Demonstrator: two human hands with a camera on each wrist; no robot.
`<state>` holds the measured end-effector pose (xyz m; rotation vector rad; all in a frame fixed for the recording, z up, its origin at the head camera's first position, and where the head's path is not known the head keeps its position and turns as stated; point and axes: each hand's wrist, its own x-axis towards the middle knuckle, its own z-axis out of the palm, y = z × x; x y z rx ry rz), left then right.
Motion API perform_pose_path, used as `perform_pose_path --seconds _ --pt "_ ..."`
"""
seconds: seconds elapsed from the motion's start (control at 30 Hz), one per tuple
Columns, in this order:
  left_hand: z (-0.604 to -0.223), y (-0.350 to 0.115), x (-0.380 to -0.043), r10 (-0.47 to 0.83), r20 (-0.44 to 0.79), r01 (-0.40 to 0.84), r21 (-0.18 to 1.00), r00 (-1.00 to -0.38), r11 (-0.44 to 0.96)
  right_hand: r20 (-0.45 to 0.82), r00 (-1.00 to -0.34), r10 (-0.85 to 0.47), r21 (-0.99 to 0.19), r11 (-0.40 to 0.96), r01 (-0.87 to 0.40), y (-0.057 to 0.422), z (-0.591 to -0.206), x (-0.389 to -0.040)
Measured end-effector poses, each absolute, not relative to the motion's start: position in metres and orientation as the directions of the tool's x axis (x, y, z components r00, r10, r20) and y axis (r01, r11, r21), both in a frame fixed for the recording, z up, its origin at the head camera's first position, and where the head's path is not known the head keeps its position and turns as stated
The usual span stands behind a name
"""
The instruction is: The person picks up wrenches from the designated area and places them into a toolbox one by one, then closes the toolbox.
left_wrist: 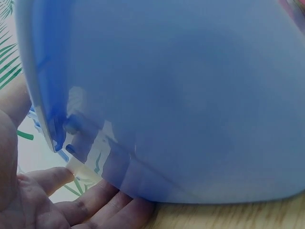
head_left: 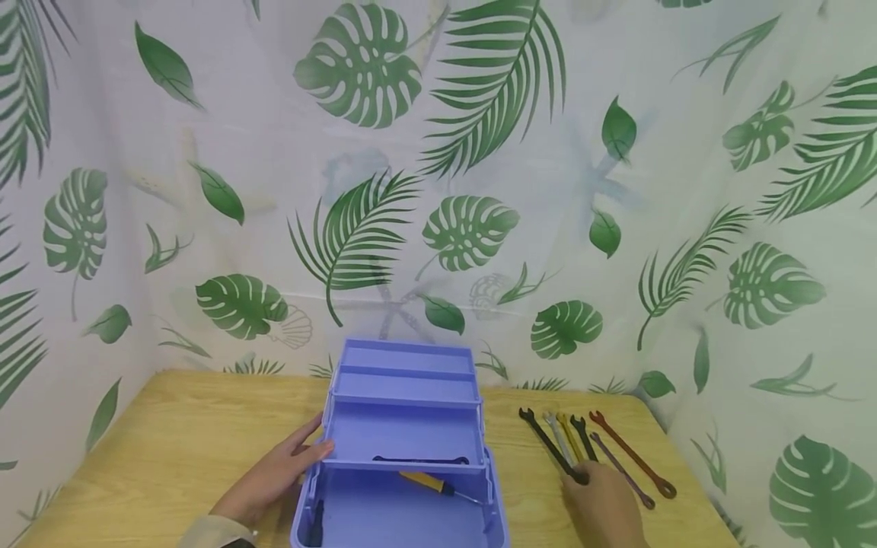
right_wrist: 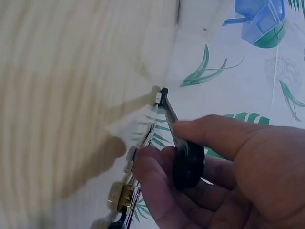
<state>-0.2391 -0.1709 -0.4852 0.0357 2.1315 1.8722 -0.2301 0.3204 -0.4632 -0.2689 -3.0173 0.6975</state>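
Observation:
A blue-violet toolbox point(head_left: 404, 521) stands in the middle of the head view, its stepped trays point(head_left: 404, 426) raised. My left hand point(head_left: 274, 476) rests against its left side, thumb at the lower tray's edge; in the left wrist view its fingers point(left_wrist: 100, 202) lie loosely extended along the box wall. To the right of the box, my right hand point(head_left: 606, 498) pinches a black wrench point(head_left: 548, 443) near its ring end, between thumb and fingers in the right wrist view. Beside it lie a silver wrench point(head_left: 562, 435), a yellow wrench point(head_left: 571, 438) and another black wrench point(head_left: 585, 438).
Farther right on the wooden table point(head_left: 164, 449) lie a small purplish wrench point(head_left: 622, 468) and a red wrench point(head_left: 633, 455). Another black wrench point(head_left: 421, 460) is in the lower tray. Below it sits a yellow-handled screwdriver point(head_left: 425, 480), with a black tool point(head_left: 317, 525) at the box's left wall.

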Motion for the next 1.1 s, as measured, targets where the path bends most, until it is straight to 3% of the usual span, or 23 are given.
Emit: perform_pose_path --seconds 0.2,0.5,1.1 --pt "-0.485 -0.171 -0.239 0.224 -0.200 -0.171 0.975 -0.954 0.143 -0.021 -0.971 0.238 -0.449 0.866 0.221 0.323 -0.462 -0.229" --pt "-0.484 -0.171 -0.240 0.226 -0.203 -0.170 0.973 -0.953 0.155 0.094 -0.971 0.220 -0.434 0.887 0.159 0.318 -0.463 -0.230" --pt "-0.484 -0.170 -0.238 0.236 -0.196 -0.168 0.976 -0.952 0.135 0.459 -0.881 0.114 -0.470 0.873 -0.132 0.301 -0.453 -0.225"
